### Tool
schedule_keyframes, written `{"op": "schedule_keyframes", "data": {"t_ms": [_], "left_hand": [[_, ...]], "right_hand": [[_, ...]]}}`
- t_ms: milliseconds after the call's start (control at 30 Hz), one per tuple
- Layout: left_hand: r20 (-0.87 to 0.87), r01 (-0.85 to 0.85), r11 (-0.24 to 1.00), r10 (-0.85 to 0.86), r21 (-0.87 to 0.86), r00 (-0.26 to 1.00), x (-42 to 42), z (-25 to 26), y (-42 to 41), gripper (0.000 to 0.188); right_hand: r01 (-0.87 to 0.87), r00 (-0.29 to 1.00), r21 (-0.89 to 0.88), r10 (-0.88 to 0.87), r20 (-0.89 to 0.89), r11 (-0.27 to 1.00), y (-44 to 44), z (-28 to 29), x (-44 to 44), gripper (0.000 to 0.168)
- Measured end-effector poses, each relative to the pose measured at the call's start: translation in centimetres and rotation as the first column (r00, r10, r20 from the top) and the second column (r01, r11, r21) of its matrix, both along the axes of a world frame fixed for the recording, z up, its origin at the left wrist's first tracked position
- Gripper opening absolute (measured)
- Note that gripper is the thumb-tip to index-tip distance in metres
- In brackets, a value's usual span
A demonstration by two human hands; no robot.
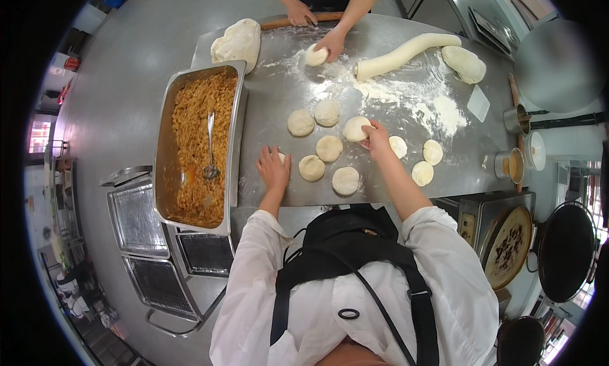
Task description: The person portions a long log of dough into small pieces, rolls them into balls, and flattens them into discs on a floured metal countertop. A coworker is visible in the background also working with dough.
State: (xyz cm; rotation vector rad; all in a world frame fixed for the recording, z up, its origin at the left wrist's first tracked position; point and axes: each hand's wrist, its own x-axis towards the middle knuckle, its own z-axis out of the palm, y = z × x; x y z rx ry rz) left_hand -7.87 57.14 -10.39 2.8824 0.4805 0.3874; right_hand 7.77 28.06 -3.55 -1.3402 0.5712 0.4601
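My right hand [376,138] grips the edge of a flattened dough round [356,129] between thumb and fingers. Palm down at the table's near left, my left hand [274,168] covers a small dough piece [281,158], which shows only between thumb and index finger. Whether that hand grips the dough is hidden. Between my hands are several pale dough rounds, among them one near the front edge [346,181] and one farther back [300,123]. Just right of my right hand lies another floured round [397,147], with two more [432,152] beyond my forearm.
A deep steel pan [241,128] of orange-brown filling [204,92] with a spoon [211,147] stands left. Across the steel table, a co-worker's hand [331,43] holds dough beside a rolling pin [328,17]. A dough log [404,57], a white scraper [478,103] and steel containers [509,166] lie right.
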Motion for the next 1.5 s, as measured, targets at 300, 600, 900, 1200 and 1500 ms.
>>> {"op": "schedule_keyframes", "data": {"t_ms": [300, 600, 900, 1200, 1500], "left_hand": [[-0.287, -0.107, 0.992, 0.120, 0.060, 0.950, 1.7, 3.0, -1.8, 0.060], [-0.107, -0.321, 0.900, 0.302, -0.296, 0.947, 1.6, -3.2, 2.5, 0.059], [0.008, -0.337, 0.620, 0.485, -0.709, 0.875, 0.7, 3.5, 0.1, 0.036], [0.097, -0.209, 0.437, 0.580, -0.875, 0.809, 15.8, 6.1, 1.8, 0.039], [-0.171, -0.280, 0.842, 0.226, -0.461, 0.959, 13.9, 4.5, -4.9, 0.056]], "right_hand": [[-0.075, 0.997, -0.065, 0.076, 0.005, 0.995, 0.3, -3.2, 2.6, 0.041], [-0.306, 0.951, -0.242, 0.309, -0.029, 0.921, 2.4, -3.7, 4.0, 0.038], [-0.299, 0.926, -0.377, 0.361, 0.107, 0.877, 0.3, -5.1, 3.7, 0.037], [-0.394, 0.917, -0.170, 0.399, -0.009, 0.903, -1.5, -3.5, 2.8, 0.042], [-0.338, 0.939, -0.018, 0.336, -0.071, 0.941, -3.0, -4.4, 3.0, 0.041]]}}
